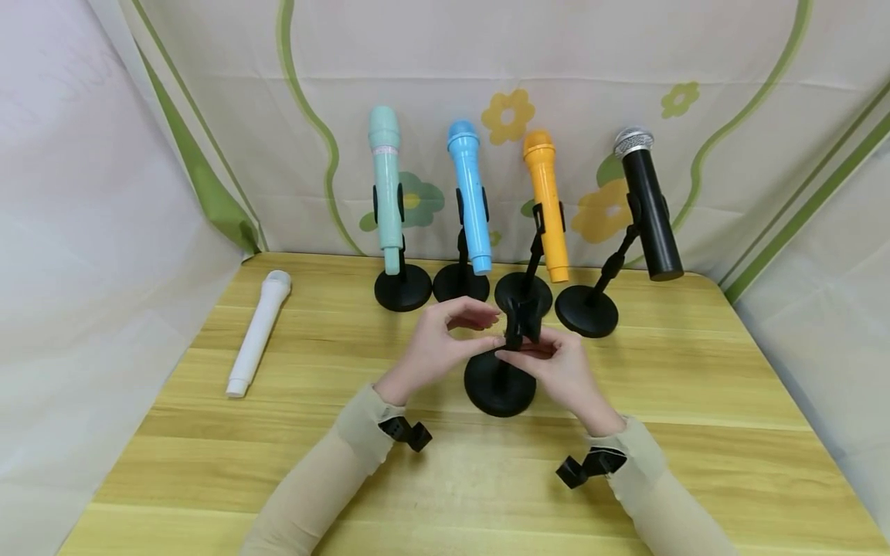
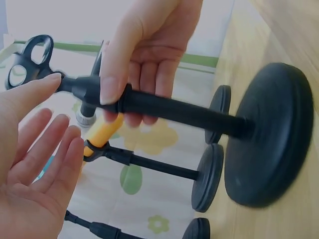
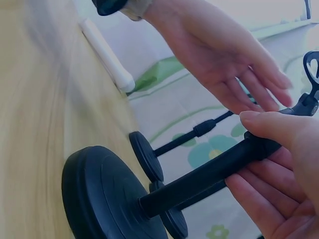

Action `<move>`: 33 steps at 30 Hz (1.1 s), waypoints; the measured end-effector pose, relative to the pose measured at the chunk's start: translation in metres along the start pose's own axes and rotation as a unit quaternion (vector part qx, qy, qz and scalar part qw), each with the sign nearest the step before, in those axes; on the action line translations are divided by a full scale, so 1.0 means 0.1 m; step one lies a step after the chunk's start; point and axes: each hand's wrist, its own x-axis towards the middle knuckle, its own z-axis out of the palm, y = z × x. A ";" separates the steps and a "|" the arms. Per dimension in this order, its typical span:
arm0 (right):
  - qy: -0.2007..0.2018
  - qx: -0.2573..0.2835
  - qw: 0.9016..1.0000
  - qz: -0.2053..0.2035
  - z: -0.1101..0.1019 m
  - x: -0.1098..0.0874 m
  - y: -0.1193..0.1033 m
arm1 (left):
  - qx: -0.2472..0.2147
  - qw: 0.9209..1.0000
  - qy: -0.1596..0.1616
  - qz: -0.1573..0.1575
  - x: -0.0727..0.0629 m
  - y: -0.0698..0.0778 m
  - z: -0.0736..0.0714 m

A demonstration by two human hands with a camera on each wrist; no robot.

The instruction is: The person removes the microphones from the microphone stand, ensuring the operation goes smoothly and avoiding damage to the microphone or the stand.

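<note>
A black microphone stand (image 1: 501,386) stands on its round base at the table's middle, its clip (image 2: 31,62) at the top. My right hand (image 1: 559,371) pinches its pole at the collar, thumb on one side and fingers behind, as the right wrist view also shows. On the other side, my left hand (image 1: 441,340) has its fingers extended and apart from the pole. Its thumb (image 2: 37,92) touches the neck below the clip in the left wrist view. The clip holds no microphone. A white microphone (image 1: 259,333) lies on the table to the left.
Behind stand several black stands holding a mint-green microphone (image 1: 387,193), a blue microphone (image 1: 471,201), an orange microphone (image 1: 547,208) and a black microphone (image 1: 651,208) with a silver head. A flowered curtain (image 1: 431,46) hangs at the wooden table's (image 1: 695,401) back edge.
</note>
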 end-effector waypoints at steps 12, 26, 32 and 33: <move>0.033 -0.018 0.999 -0.014 -0.23 -0.03 0.09 | 0.021 1.000 0.003 -0.019 -0.08 -0.09 -0.10; 0.086 -0.079 0.993 -0.007 -0.58 -0.13 0.12 | 0.034 0.997 -0.003 -0.073 -0.21 -0.19 -0.21; 0.111 -0.094 0.989 0.003 -0.80 -0.20 0.15 | 0.046 0.995 -0.005 -0.089 -0.23 -0.20 -0.22; 0.115 -0.095 0.989 0.001 -0.85 -0.21 0.17 | 0.047 0.995 -0.006 -0.091 -0.23 -0.19 -0.22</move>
